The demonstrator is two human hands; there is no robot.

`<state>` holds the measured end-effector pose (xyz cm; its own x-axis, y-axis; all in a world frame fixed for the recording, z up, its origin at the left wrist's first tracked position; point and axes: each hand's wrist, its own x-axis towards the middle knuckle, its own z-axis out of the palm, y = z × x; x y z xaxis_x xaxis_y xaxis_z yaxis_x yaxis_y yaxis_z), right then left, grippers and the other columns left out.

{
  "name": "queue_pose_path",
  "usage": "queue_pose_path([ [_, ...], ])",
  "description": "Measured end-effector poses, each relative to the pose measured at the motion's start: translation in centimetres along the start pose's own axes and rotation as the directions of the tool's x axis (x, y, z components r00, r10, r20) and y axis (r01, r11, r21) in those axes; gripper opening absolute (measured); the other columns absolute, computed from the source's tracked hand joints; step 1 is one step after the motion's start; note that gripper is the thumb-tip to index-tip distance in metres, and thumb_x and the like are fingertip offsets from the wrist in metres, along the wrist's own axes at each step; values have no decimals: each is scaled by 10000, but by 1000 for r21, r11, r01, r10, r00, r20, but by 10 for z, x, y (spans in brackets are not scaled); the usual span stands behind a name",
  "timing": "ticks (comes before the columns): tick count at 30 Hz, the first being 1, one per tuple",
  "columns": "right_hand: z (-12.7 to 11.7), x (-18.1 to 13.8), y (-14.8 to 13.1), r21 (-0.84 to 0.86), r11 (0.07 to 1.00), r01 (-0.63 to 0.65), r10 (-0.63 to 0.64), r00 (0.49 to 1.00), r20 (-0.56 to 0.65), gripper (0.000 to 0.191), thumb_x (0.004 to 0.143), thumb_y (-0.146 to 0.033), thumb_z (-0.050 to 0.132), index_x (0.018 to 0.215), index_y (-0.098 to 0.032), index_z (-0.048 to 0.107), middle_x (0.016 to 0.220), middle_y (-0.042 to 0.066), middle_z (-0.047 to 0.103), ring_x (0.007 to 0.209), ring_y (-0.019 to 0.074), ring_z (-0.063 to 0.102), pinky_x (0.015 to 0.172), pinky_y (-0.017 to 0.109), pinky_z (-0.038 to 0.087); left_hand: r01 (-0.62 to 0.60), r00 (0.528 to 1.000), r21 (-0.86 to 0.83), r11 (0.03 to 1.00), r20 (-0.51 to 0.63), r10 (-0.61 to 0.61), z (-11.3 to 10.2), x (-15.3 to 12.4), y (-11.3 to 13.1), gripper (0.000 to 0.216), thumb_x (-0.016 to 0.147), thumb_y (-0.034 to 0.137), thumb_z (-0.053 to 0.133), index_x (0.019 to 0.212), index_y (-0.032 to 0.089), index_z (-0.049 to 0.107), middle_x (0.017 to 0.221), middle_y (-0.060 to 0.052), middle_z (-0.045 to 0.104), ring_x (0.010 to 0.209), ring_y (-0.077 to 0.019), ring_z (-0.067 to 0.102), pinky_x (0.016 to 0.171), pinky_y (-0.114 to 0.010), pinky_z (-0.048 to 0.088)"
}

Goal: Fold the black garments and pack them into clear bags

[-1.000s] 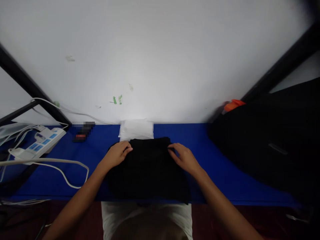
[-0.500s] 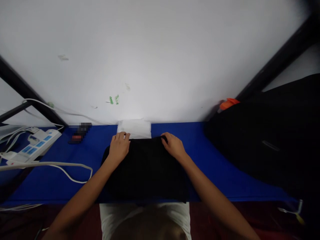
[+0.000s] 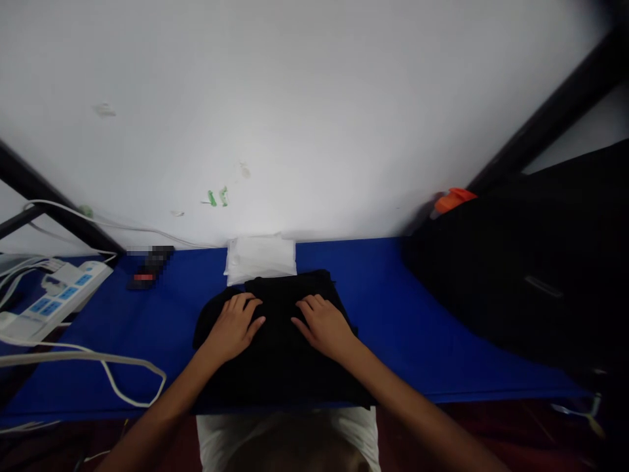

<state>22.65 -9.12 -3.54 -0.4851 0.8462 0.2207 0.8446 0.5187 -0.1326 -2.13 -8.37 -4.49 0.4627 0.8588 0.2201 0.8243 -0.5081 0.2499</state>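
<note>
A black cloth garment (image 3: 289, 367), folded into a rough rectangle, lies on the blue surface right in front of me. Its exact kind cannot be made out. My left hand (image 3: 236, 326) rests on the left part of the cloth, palm down, fingers and thumb spread. On the right part lies my right hand (image 3: 325, 324), also palm down with its fingers stretched out. Neither hand grips the fabric. Just beyond the cloth's far edge sits a flat white packet (image 3: 260, 257) against the wall.
White power strip (image 3: 63, 295) with cables at the left; a loose white cable (image 3: 132, 393) loops toward my left forearm. A dark, partly pixelated object (image 3: 150, 269) lies behind it. At the right stands a large black bag (image 3: 515, 282) near an orange item (image 3: 453, 200). The blue surface (image 3: 393, 314) ends before my lap.
Both hands have moved back from the cloth's far edge toward me and now lie flat on it, fingers no longer pinching. The view has shifted slightly.
</note>
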Motion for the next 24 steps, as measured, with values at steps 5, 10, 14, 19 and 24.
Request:
queue_pose_path([
  [5, 8, -1, 8, 12, 1000, 2, -2, 1000, -27, 301, 977, -391, 492, 1024, -129, 631, 1014, 115, 631, 930, 244, 560, 792, 352, 442, 5, 1000, -69, 998, -31, -7, 2, 1, -2, 222, 965, 348, 479, 1080, 182, 571, 1171, -104, 551, 1108, -272, 520, 924, -450, 454],
  [10, 9, 2, 7, -9, 1000, 15, -15, 999, -45, 340, 986, -430, 467, 922, -135, 622, 951, 104, 631, 885, 232, 557, 779, 342, 426, -21, 996, -95, 995, -88, 13, 5, 3, -8, 164, 951, 319, 500, 992, 177, 571, 1126, -101, 572, 1073, -261, 536, 904, -447, 462],
  [14, 1, 1, 10, -53, 997, 53, -57, 996, -75, 328, 999, -402, 451, 870, -147, 611, 876, 89, 630, 823, 210, 558, 721, 310, 406, -61, 979, -65, 996, -199, 47, -7, 1, -3, 153, 967, 279, 467, 939, 174, 575, 1125, -112, 592, 1081, -260, 538, 901, -433, 456],
  [19, -34, -24, 5, -76, 984, 163, -174, 971, -166, 413, 1023, -416, 397, 750, -169, 585, 719, 42, 597, 673, 159, 533, 591, 278, 330, -82, 996, -66, 994, -49, 79, -46, -26, 26, 225, 998, 328, 413, 941, 183, 575, 911, -64, 642, 849, -217, 594, 778, -369, 465],
  [24, -38, -69, -13, -87, 962, 260, -269, 957, -109, 406, 1025, -297, 408, 678, -175, 579, 639, 25, 578, 600, 146, 514, 547, 293, 302, 3, 937, -303, 953, 333, 103, -67, -67, 43, 167, 964, 340, 501, 1068, 252, 599, 990, -16, 659, 907, -178, 633, 796, -294, 491],
])
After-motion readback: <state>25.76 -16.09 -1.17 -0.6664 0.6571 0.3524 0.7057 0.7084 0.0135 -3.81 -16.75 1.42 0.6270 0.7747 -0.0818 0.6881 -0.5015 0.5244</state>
